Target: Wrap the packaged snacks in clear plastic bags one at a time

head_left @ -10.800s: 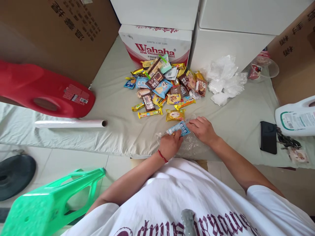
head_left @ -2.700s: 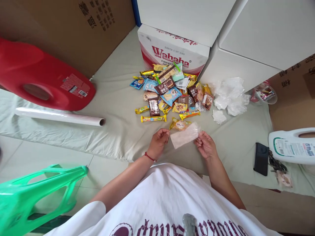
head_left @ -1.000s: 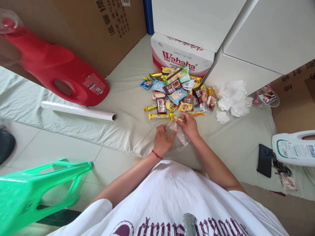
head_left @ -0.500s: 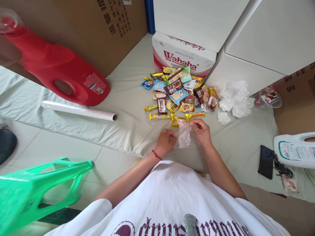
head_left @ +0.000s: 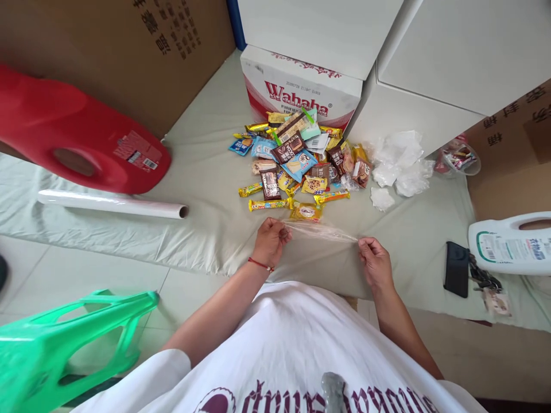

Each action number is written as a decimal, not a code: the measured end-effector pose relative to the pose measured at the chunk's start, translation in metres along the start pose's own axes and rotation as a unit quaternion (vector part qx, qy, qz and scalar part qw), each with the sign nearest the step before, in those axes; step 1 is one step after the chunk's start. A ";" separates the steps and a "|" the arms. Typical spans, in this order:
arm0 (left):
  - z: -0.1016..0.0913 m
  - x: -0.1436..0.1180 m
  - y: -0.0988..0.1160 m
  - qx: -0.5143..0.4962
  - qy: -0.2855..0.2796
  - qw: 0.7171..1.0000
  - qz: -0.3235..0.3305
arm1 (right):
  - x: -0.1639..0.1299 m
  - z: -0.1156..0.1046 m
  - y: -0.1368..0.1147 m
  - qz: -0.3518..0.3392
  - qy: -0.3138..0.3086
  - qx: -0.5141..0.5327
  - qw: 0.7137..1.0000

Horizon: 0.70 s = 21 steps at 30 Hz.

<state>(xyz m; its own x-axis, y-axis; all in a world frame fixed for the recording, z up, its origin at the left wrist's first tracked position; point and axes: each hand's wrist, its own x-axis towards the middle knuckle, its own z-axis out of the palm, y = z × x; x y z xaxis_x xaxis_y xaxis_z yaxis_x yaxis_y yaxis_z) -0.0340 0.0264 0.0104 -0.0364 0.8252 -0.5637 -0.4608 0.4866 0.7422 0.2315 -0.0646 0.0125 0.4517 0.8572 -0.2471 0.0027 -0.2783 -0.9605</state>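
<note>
A thin strip of clear plastic film (head_left: 321, 230) is stretched between my two hands, just above the cloth. My left hand (head_left: 270, 241) pinches its left end, and a red string bracelet circles that wrist. Its right end is gripped between the thumb and fingers of my right hand (head_left: 377, 263). Right behind the film lies a yellow-wrapped snack (head_left: 306, 211), at the front of a heap of small packaged snacks (head_left: 297, 163) in brown, blue and yellow wrappers.
A white roll of film (head_left: 112, 203) and a red jug (head_left: 86, 137) lie left. Behind the heap stands a Wahaba-printed carton (head_left: 301, 86). Crumpled clear plastic (head_left: 400, 158), a plastic tub (head_left: 460, 158), a black phone (head_left: 456, 269) and a white bottle (head_left: 508, 246) are right. A green stool (head_left: 86, 321) stands lower left.
My hands have moved apart, the right one going right and toward me. The plastic film, bunched and hanging before, is now pulled out into a narrow strip. The camera view has shifted.
</note>
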 end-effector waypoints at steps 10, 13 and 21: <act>0.009 -0.018 0.001 0.140 -0.102 0.972 0.156 | 0.023 0.035 -0.043 -0.259 -0.158 -0.274 0.913; 0.006 -0.017 0.011 0.155 -0.111 0.967 0.169 | 0.023 0.059 -0.042 -0.254 -0.261 -0.307 0.879; -0.008 -0.005 0.013 0.151 -0.062 0.972 0.167 | 0.004 0.074 -0.028 -0.215 -0.186 -0.254 0.924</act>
<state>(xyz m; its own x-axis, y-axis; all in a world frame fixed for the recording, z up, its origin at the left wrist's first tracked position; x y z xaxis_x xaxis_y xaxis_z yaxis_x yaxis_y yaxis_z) -0.0466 0.0260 0.0204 -0.0245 0.9709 -0.2384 -0.1591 0.2316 0.9597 0.1668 -0.0213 0.0287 -0.0264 0.9993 0.0266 0.5718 0.0369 -0.8196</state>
